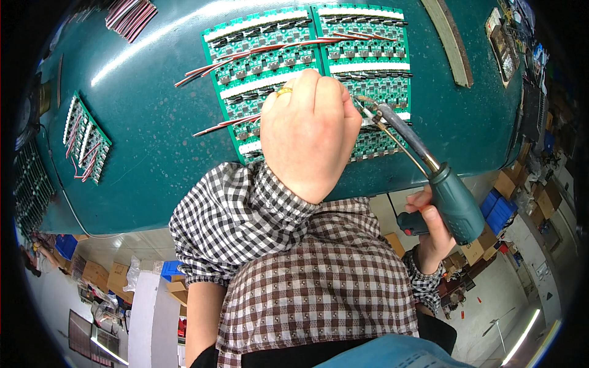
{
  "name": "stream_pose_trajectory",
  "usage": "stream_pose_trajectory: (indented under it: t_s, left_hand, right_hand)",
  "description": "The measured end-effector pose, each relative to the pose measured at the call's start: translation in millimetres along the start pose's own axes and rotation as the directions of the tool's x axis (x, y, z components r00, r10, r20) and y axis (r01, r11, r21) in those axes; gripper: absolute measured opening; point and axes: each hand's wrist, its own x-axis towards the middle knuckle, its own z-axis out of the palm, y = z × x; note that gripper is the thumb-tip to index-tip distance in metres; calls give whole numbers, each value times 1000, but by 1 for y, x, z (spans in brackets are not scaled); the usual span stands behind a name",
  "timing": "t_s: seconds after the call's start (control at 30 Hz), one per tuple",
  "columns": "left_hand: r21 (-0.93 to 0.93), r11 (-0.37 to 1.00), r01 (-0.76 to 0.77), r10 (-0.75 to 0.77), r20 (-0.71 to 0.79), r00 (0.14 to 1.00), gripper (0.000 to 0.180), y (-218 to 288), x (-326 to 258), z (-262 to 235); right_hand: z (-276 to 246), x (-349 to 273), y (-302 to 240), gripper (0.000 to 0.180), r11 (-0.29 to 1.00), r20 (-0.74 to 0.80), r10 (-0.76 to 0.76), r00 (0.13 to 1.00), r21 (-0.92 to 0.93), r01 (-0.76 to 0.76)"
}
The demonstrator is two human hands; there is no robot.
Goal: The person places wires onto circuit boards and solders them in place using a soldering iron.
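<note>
Probably stiff and hot, the iron (437, 168), tip above the right board (368, 54), is best held by its handle (459, 208), as the right hand (434, 230) does; the left hand's (310, 132) grip I cannot tell.

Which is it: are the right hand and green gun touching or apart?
Touching: the head view shows the right hand holding the gun, with no gap between them.

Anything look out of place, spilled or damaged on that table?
I see no spill or obvious damage. The small circuit board at far left sits askew, apart from the larger boards, so it looks a bit stray. Detail under the left hand is hidden.
</note>
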Motion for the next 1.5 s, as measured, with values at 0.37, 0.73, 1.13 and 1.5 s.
stream_pose_trajectory:
  t_s: [0.37, 0.73, 1.13, 1.5]
  left_hand:
    - [-12, 1000, -9, 9, -5, 1000, 15, -1, 1, 1]
    - [-12, 1000, -2, 2, -2, 1000, 14, 0, 1, 1]
    - [-15, 1000, -7, 7, -11, 1000, 14, 0, 2, 1]
    - [-9, 1000, 3, -3, 3, 1000, 14, 1, 1, 1]
  right_hand:
    - [4, -1, -5, 30, 996, 10, -28, 1000, 82, 28]
    - [3, -1, -3, 27, 998, 19, -43, 999, 56, 42]
    - [2, -4, 1, 45, 997, -7, -65, 998, -44, 65]
    - [0, -3, 0, 43, 993, 19, -111, 994, -45, 112]
